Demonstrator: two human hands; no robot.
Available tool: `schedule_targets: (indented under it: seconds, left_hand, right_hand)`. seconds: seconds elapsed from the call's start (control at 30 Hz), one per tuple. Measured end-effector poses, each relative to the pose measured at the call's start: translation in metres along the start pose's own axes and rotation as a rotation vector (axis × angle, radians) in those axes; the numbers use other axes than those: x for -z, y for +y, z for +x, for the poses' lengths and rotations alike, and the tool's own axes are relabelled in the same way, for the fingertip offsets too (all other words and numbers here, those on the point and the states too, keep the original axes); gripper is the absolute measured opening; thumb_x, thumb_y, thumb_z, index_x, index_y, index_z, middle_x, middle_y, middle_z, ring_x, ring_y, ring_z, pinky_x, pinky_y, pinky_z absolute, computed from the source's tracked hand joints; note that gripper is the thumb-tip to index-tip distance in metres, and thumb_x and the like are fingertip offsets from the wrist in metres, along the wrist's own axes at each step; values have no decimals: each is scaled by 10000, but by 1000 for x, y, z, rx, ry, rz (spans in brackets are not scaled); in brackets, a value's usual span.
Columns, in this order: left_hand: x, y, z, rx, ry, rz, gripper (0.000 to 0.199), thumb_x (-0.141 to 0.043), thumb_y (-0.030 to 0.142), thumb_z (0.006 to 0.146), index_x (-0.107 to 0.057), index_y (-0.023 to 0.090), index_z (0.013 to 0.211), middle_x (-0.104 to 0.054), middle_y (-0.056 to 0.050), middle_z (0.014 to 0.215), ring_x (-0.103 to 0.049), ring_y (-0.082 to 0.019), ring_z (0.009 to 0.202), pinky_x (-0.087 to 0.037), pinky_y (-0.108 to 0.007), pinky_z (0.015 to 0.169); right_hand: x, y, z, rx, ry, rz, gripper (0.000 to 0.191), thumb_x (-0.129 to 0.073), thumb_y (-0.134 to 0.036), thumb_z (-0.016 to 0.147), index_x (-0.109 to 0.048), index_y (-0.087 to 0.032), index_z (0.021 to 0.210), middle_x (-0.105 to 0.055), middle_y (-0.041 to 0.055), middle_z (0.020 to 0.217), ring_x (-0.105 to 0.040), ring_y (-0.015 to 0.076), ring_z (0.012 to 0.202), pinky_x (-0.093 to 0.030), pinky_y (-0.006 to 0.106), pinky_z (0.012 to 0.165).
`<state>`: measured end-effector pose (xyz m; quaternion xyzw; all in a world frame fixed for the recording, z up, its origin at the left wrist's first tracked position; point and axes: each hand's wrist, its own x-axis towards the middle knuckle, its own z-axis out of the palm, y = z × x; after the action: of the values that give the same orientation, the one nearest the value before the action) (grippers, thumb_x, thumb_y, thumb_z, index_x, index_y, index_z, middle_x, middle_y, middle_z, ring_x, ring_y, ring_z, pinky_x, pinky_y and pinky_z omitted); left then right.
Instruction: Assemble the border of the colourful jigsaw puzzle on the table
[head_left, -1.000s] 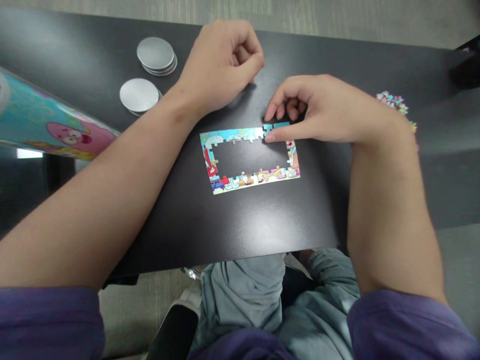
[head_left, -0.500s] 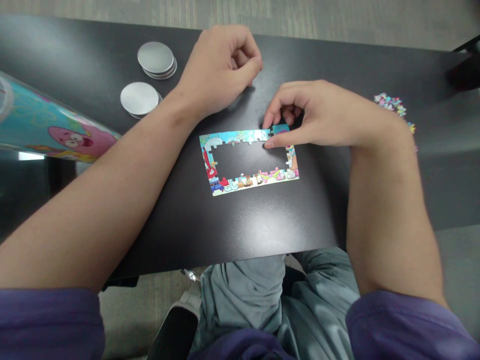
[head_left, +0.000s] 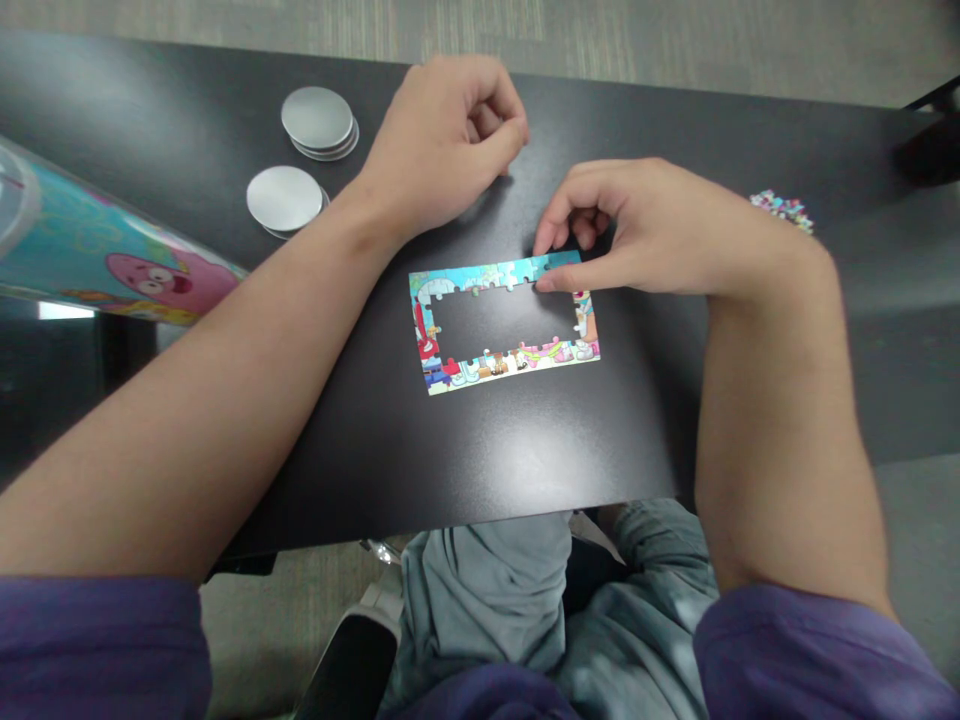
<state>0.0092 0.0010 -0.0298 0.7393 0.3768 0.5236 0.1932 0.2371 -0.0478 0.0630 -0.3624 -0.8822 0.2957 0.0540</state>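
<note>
A rectangular jigsaw puzzle border with cartoon pictures lies on the dark table, its middle showing bare tabletop. My right hand straddles the upper strip near its right end, thumb at the inner edge and fingertips at the outer edge. That strip is pinched between them. Beyond the border, up and to the left, my left hand rests on the table with its fingers curled in and the thumb against the index finger. Nothing shows in it, and it is apart from the puzzle.
Loose puzzle pieces lie in a heap beyond my right forearm, which partly hides them. Two stacks of silvery round discs, a far stack and a near stack, stand left. A cartoon-printed cylinder lies at the left edge.
The border's left part has shifted right, and the gap by the upper right corner has closed. My right hand stays at that spot. The left hand is nearly unmoved.
</note>
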Motion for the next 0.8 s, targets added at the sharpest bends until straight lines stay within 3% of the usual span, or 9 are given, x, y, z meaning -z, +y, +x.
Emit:
schedule_targets:
  seconds: [0.3, 0.47, 0.63, 0.8]
  left_hand:
    - [2, 0, -1, 0, -10, 12, 247, -607, -22, 770, -755, 165, 833, -649, 35, 647, -544, -87, 586, -322, -280, 625]
    - [0, -6, -1, -18, -36, -2, 210, -622, 34, 834, -752, 196, 863, -667, 30, 681, -564, -98, 605, -344, -313, 638]
    - [-11, -18, 0, -77, 101, 52, 301, -613, -46, 654, -676, 224, 770, -597, 42, 594, -502, -132, 518, -317, -346, 588]
    - [-7, -14, 0, -45, 4, 58, 140, -626, 138, 802, -700, 253, 833, -653, 7, 648, -554, -160, 570, -365, -375, 628]
  right_hand:
    - [3, 2, -4, -20, 17, 5, 239, -885, -207, 783, -759, -272, 975, -728, -6, 941, -590, 186, 774, -466, 349, 683]
    - [10, 5, -8, -63, 108, 54, 154, -802, -186, 872, -760, -244, 1008, -655, -15, 803, -551, 155, 718, -417, 324, 662]
    - [5, 9, -3, -90, 79, 77, 169, -818, -230, 868, -740, -240, 1018, -624, -15, 792, -535, 154, 720, -406, 319, 654]
    - [-2, 10, 2, -99, 20, 113, 222, -846, -231, 846, -728, -239, 1034, -614, -27, 809, -504, 138, 705, -393, 306, 635]
